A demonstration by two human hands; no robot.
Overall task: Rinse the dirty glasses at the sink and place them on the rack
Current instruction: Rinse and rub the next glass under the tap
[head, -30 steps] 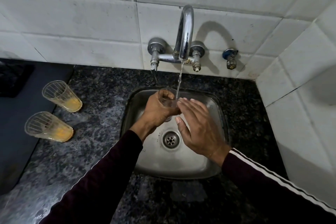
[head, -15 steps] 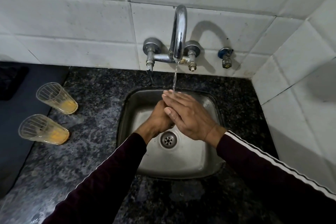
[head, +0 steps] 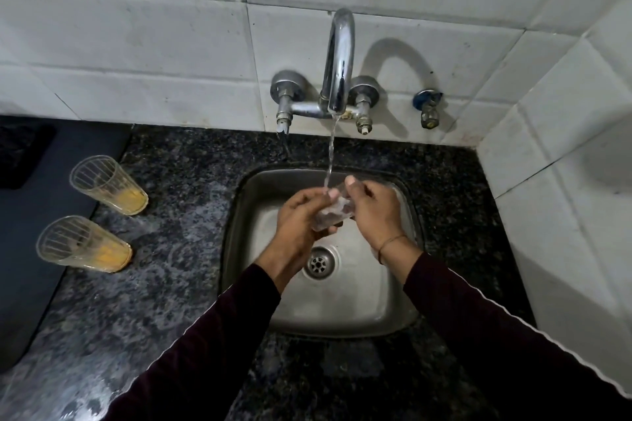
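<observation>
A clear glass (head: 333, 214) is tilted on its side under the running water from the chrome tap (head: 338, 61), over the steel sink (head: 393, 304). My left hand (head: 301, 215) grips its lower end from the left. My right hand (head: 372, 212) grips its upper end from the right, thumb at the rim. Two ribbed glasses with orange dregs stand on the counter at the left, the far glass (head: 109, 184) behind the near glass (head: 83, 244). No rack is in view.
Dark speckled granite counter (head: 178, 222) surrounds the sink, wet near the two glasses. A dark mat (head: 30, 249) lies at the far left. White tiled walls stand behind and close on the right. A small valve (head: 427, 109) sticks out right of the tap.
My right hand lay flat over the glass's mouth; now its fingers curl round the glass. The glass has tipped onto its side between both hands under the stream.
</observation>
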